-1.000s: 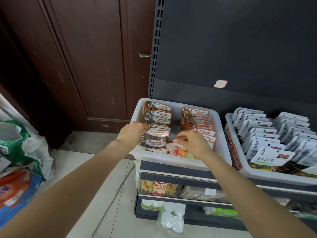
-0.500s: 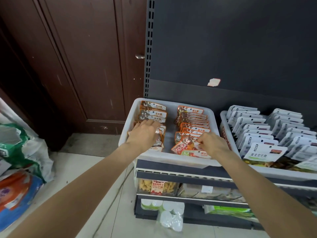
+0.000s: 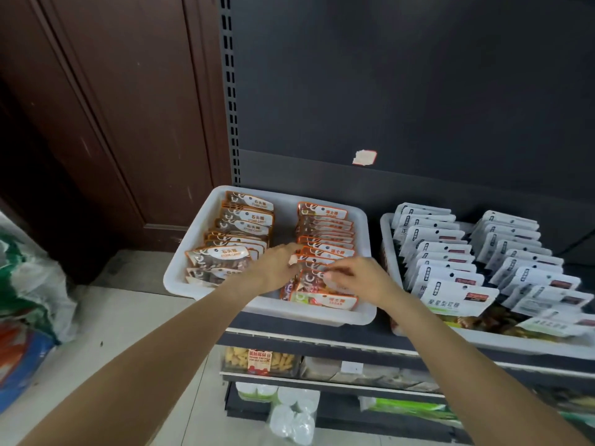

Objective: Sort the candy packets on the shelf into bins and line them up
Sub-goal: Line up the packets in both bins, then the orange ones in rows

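Observation:
A white bin stands on the shelf with two rows of orange-edged candy packets: a left row and a right row. Both my hands are at the front of the right row. My left hand reaches across from the left, fingers bent over the packet tops. My right hand pinches the top of a front packet in that row. One packet lies flat at the bin's front wall.
A second white bin of white packets stands to the right on the same shelf. Lower shelves hold snack boxes and bags. Plastic sacks lie on the floor at left, beside a brown wooden door.
My left hand has crossed from the left row to the right row. My right hand stayed at the front of the right row. The camera shifted, so the bin sits further right in view.

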